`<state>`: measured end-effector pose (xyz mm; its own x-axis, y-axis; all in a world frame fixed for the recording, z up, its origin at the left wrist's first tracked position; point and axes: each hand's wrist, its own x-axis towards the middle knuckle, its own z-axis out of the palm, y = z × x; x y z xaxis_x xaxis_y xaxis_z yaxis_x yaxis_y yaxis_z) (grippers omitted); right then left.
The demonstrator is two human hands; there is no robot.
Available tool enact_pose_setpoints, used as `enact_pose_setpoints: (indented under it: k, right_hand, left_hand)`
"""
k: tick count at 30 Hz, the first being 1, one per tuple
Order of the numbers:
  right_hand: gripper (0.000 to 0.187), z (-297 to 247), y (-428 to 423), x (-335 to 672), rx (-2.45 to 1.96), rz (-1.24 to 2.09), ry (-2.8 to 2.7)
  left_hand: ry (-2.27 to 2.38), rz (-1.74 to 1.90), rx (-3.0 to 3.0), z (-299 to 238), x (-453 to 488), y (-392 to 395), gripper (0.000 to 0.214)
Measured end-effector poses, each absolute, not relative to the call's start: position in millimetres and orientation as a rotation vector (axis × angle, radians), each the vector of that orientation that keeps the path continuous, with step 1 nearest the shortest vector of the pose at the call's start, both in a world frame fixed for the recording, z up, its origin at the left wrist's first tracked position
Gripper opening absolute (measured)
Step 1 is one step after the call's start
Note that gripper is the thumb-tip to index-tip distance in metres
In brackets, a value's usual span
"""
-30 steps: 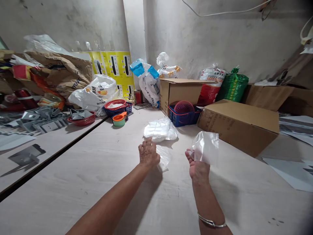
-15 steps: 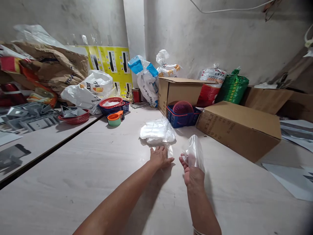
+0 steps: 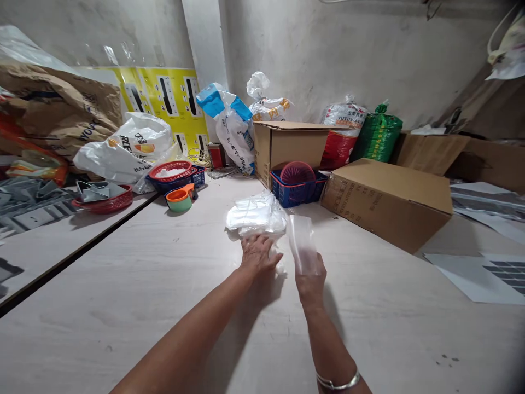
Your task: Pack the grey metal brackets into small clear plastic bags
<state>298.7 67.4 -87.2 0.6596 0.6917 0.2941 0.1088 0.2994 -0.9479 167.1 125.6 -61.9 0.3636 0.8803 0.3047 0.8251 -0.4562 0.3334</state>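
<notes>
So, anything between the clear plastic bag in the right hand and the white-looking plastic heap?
Nothing visible. The clear plastic bag in the right hand stands just right of the clear plastic heap; the left hand lies at the heap's near edge, not in the gap.

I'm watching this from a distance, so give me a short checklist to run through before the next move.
Clear plastic bag held upright in the right hand: ok.
Left hand resting on loose plastic: ok.
Pile of rumpled clear plastic bags neatly stacked: not ok, it lies loose.
Mouth of the held bag open: cannot tell.
Brown cardboard box apart from both hands: ok.
</notes>
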Motion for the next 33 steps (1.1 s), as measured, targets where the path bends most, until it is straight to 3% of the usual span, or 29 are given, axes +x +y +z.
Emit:
enact_pose_setpoints:
  k: [2, 5, 9, 12, 17, 21, 27, 30, 33]
  right_hand:
    - [0.029, -85, 63, 292, -1.368, 0.235, -0.971]
    - [0.024, -80, 51, 272, -1.43, 0.083, -1.227]
    - [0.023, -75, 30, 237, -1.468, -0.084, -1.584]
    - [0.029, -70, 13, 217, -1.37, -0.018, -1.701]
    - [0.038, -65, -8, 197, -1.121, 0.208, -1.766]
    - [0.044, -60, -21, 187, -1.016, 0.364, -1.779]
    - [0.048, -53, -31, 188, -0.921, 0.963, -1.702]
    - [0.041, -60, -25, 196, -0.987, 0.91, -1.712]
    - [0.043, -71, -13, 202, -1.038, 0.576, -1.838]
  left_hand:
    - [1.462, 0.945, 2.364, -58, 151, 109, 0.034]
    - [1.15, 1.275, 1.964, -53, 132, 74, 0.039]
    - [0.766, 1.206, 1.405, -47, 118, 24, 0.085]
    - [0.834, 1.201, 1.067, -47, 107, 4, 0.097]
    - [1.035, 1.419, 0.681, -56, 71, 1, 0.082]
    - [0.93, 1.518, 0.559, -65, 38, 1, 0.043]
    - [0.824, 1.563, 0.501, -74, -1, 5, 0.019]
    - [0.827, 1.571, 0.456, -76, -14, 7, 0.014]
    - [0.844, 1.56, 0.402, -77, -22, 8, 0.01]
